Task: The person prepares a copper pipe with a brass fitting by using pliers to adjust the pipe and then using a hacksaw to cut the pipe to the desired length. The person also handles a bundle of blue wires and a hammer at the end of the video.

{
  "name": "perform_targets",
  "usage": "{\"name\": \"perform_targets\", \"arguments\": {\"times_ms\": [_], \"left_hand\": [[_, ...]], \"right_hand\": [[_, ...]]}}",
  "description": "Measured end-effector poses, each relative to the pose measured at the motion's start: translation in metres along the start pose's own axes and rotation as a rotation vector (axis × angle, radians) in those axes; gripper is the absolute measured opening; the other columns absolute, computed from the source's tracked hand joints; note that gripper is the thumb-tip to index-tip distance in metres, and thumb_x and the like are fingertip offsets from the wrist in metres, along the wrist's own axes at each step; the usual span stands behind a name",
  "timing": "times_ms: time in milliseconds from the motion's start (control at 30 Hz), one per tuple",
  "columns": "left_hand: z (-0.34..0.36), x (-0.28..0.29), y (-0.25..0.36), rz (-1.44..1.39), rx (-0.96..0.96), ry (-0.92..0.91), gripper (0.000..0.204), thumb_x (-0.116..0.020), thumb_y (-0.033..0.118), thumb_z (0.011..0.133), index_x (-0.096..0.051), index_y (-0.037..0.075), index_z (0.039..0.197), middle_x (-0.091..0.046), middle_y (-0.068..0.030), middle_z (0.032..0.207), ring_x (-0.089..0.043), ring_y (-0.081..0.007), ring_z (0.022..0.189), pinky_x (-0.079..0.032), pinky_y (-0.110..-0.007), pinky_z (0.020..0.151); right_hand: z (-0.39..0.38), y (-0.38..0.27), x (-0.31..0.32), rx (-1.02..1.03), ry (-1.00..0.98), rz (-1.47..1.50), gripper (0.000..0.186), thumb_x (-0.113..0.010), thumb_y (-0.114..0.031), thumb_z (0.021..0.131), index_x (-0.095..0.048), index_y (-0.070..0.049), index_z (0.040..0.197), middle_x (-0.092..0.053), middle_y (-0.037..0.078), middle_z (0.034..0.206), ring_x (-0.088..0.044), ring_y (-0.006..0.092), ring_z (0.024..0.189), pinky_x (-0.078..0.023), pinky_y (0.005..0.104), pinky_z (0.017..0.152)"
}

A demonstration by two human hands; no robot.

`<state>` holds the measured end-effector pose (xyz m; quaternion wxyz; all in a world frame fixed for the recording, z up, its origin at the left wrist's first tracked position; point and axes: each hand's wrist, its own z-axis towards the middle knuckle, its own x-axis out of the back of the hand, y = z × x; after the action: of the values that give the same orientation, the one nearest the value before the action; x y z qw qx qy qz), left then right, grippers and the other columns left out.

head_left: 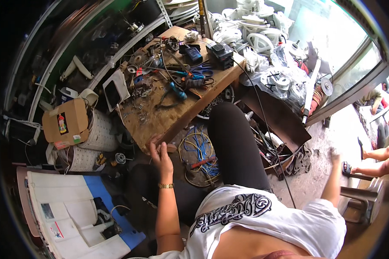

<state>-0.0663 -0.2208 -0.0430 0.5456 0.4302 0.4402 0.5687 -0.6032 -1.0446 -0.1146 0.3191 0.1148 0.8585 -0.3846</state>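
My left hand, with a gold watch at the wrist, is against the near corner of the wooden workbench. Its fingers look partly spread, and I see nothing held in them. Out to the right, my right hand is over the concrete floor, small and blurred, so its fingers cannot be made out. Farther up the bench lie blue-handled pliers, scissors with dark blue handles, a black battery charger and a scatter of metal scraps.
Coiled blue and yellow wires lie on the floor below the bench. A dark metal toolbox stands by my knee, with a black cable crossing it. White plastic parts are piled behind. Another person's legs show at right.
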Motion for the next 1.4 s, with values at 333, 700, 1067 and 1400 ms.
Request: {"name": "perform_targets", "arguments": {"times_ms": [333,700,1067,1400], "left_hand": [[-0.001,0.020,0.021,0.088,0.004,0.068,0.029,-0.061,0.015,0.103,-0.059,0.001,0.128,-0.060,-0.0065,0.131,-0.057,-0.0185,0.120,-0.043,-0.036,0.108],[0.010,0.108,0.022,0.257,-0.108,0.248,0.028,-0.063,0.013,0.100,-0.062,0.002,0.126,-0.062,-0.0070,0.130,-0.057,-0.0177,0.118,-0.044,-0.033,0.105],[0.013,0.128,0.035,0.366,-0.077,0.274,0.029,-0.067,0.015,0.099,-0.060,0.007,0.126,-0.053,-0.0085,0.132,-0.055,-0.0224,0.117,-0.050,-0.037,0.094],[0.056,0.144,0.038,0.603,-0.236,0.308,0.038,-0.071,0.011,0.090,-0.058,0.006,0.126,-0.053,-0.0154,0.123,-0.053,-0.0336,0.116,-0.044,-0.045,0.099]], "right_hand": [[0.026,0.108,-0.137,1.371,0.681,-1.232,0.049,-0.071,-0.013,0.084,-0.062,0.001,0.130,-0.059,0.024,0.133,-0.056,0.0345,0.121,-0.050,0.0426,0.099],[-0.113,0.207,-0.359,1.825,-0.139,-1.298,0.049,-0.062,-0.001,0.089,-0.053,0.003,0.138,-0.050,0.019,0.144,-0.052,0.0357,0.127,-0.047,0.0440,0.100],[-0.226,0.262,-0.538,2.148,-0.728,-0.995,0.030,-0.069,-0.001,0.095,-0.059,0.007,0.122,-0.060,0.022,0.131,-0.057,0.0374,0.126,-0.047,0.0476,0.106],[-0.288,0.515,-0.652,1.354,-1.436,-1.159,0.045,-0.074,-0.010,0.087,-0.060,-0.002,0.129,-0.064,0.021,0.124,-0.060,0.0410,0.114,-0.049,0.0447,0.095]]}}
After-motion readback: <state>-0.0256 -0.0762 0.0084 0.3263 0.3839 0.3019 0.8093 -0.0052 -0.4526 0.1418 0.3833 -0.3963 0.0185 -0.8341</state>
